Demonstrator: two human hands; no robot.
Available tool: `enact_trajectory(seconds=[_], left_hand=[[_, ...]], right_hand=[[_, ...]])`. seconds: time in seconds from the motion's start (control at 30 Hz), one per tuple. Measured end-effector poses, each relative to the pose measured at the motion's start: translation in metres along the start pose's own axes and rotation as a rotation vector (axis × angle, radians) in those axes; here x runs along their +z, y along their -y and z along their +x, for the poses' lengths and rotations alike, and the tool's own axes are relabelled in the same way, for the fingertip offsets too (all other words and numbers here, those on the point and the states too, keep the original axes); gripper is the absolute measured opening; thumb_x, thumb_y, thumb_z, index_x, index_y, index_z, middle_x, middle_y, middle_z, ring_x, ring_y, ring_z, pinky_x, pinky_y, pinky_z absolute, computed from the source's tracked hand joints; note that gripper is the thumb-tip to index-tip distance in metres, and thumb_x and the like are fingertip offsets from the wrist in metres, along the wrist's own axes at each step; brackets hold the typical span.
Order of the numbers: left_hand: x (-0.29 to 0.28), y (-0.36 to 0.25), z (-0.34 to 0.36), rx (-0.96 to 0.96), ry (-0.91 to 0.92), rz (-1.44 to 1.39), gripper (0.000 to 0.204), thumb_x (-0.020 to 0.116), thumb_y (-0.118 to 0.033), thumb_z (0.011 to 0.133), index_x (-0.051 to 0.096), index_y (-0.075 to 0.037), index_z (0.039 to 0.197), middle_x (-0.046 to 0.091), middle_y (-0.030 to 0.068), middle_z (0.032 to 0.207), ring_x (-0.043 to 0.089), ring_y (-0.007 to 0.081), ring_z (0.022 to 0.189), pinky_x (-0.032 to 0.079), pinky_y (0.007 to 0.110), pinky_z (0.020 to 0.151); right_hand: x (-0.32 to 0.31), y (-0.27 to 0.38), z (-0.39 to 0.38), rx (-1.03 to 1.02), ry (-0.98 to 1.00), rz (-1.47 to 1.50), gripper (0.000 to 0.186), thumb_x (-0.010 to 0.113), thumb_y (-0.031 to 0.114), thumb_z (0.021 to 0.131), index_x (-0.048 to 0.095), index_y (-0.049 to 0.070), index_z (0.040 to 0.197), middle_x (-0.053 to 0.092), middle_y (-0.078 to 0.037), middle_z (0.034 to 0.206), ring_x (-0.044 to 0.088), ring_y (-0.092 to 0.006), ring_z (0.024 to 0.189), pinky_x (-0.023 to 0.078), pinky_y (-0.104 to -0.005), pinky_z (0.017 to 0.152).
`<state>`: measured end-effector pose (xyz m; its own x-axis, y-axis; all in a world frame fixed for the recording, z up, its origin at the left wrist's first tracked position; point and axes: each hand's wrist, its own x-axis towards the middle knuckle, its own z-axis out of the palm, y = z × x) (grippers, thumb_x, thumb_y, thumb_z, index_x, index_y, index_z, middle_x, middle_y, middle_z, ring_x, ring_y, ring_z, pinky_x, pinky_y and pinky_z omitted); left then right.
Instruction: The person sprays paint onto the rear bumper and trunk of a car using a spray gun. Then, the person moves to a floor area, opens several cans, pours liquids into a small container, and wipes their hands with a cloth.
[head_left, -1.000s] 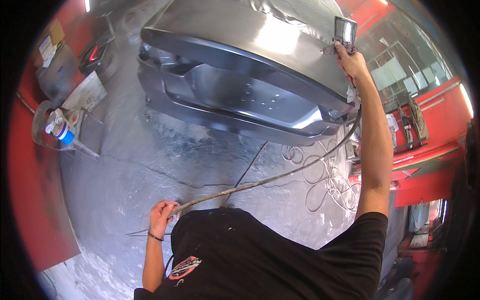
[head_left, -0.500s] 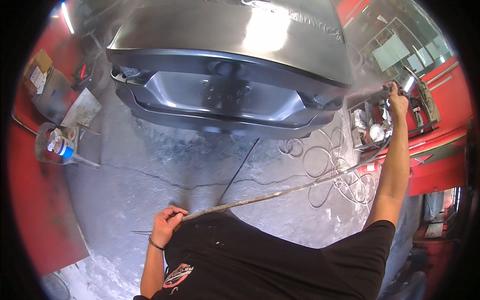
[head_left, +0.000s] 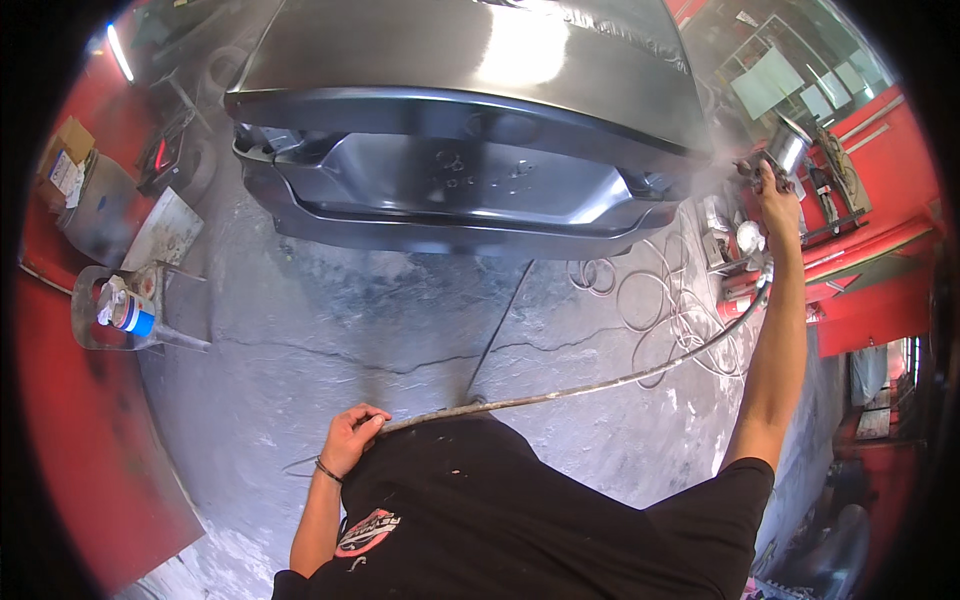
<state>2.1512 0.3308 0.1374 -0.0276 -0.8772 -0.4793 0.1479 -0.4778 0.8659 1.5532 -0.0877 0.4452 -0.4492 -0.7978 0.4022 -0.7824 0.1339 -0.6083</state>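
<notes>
One hand, my right, is clamping round a spray gun, its metal cup tilting aside. My left hand is pinching the air hose between thumb and fingers, and that hose is bowing in front of my black shirt toward the gun, clear of the car. I'm judging that arrangement sound: a dragging hose would be marring the surface, so I should be giving only enough slack for my right arm to be swinging freely. Beyond the gun, to its left and apart from it, the dark grey trunk lid and rear bumper are facing me, with faint mist hanging near the right corner. Evenness, I reckon, is calling for moving the whole arm rather than flicking the wrist, holding the gun square to the panel at a steady gap, and watching the cup's tilt. Farther out, pale hose loops are lying on the floor to the right, so I should be minding my footing.
</notes>
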Motion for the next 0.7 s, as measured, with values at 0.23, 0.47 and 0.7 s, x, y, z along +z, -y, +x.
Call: enact_trajectory(seconds=[0.23, 0.47, 0.7], left_hand=[[-0.145, 0.043, -0.044, -0.015, 0.016, -0.034, 0.02, 0.069, -0.024, 0.104, 0.076, -0.006, 0.105, 0.053, -0.0084, 0.075, 0.043, 0.0013, 0.06, 0.033, 0.021, 0.053], [-0.267, 0.077, -0.124, -0.023, -0.163, -0.106, 0.025, 0.066, -0.025, 0.106, 0.075, -0.002, 0.107, 0.064, -0.0012, 0.079, 0.05, 0.0042, 0.059, 0.037, 0.022, 0.05], [-0.309, 0.158, -0.184, -0.069, -0.403, -0.22, 0.028, 0.067, -0.032, 0.106, 0.076, -0.005, 0.107, 0.068, 0.0011, 0.078, 0.052, 0.0037, 0.059, 0.036, 0.02, 0.049]], right_hand=[[0.077, 0.153, -0.079, -0.116, 0.144, 0.072, 0.058, 0.071, 0.065, 0.097, 0.067, 0.009, 0.085, 0.056, 0.004, 0.067, 0.043, -0.0088, 0.047, 0.034, -0.0307, 0.044], [0.174, 0.376, -0.223, -0.17, 0.343, 0.165, 0.059, 0.071, 0.066, 0.095, 0.069, 0.008, 0.087, 0.055, 0.002, 0.067, 0.043, -0.0085, 0.046, 0.029, -0.0309, 0.041], [0.285, 0.552, -0.327, -0.338, 0.541, 0.214, 0.064, 0.07, 0.067, 0.095, 0.074, 0.003, 0.096, 0.067, -0.007, 0.076, 0.058, -0.0179, 0.058, 0.046, -0.0361, 0.052]])
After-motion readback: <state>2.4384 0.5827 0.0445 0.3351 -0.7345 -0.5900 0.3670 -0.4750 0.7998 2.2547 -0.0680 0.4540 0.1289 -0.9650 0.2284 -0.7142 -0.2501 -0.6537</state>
